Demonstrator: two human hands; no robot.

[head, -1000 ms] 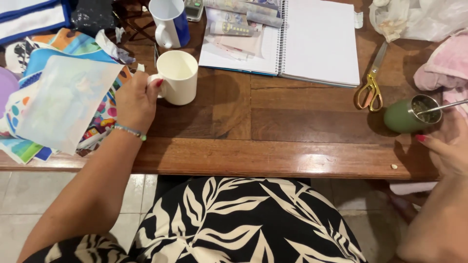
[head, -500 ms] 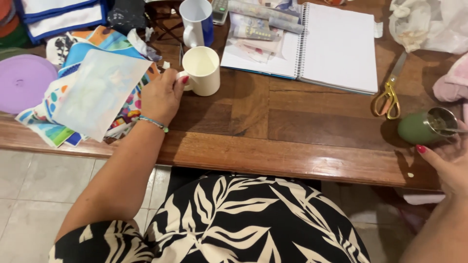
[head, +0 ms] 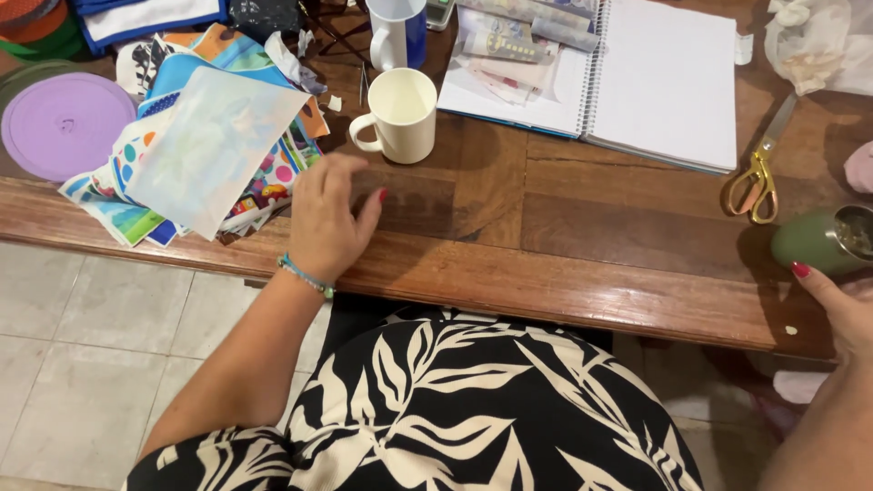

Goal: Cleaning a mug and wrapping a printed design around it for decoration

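Note:
My left hand (head: 329,221) hovers over the wooden table (head: 546,273) near its front edge, fingers spread and empty. It is a short way below the cream mug (head: 403,115), which stands upright with its handle to the left. A pile of colourful paper sheets (head: 205,145) lies just left of that hand. My right hand (head: 832,305) is at the right edge of view, its thumb next to a green cup (head: 814,241) with a metal strainer in it; whether it touches the cup is unclear.
A blue and white mug (head: 397,32) stands behind the cream one. An open spiral notebook (head: 655,82) lies at the back, gold-handled scissors (head: 757,177) to its right. A purple round lid (head: 65,123) sits at far left. Crumpled plastic (head: 818,41) fills the back right corner.
My left hand has let go of the cream mug's handle and pulled back toward the table's front edge. The mug stays put. The view has shifted left and down.

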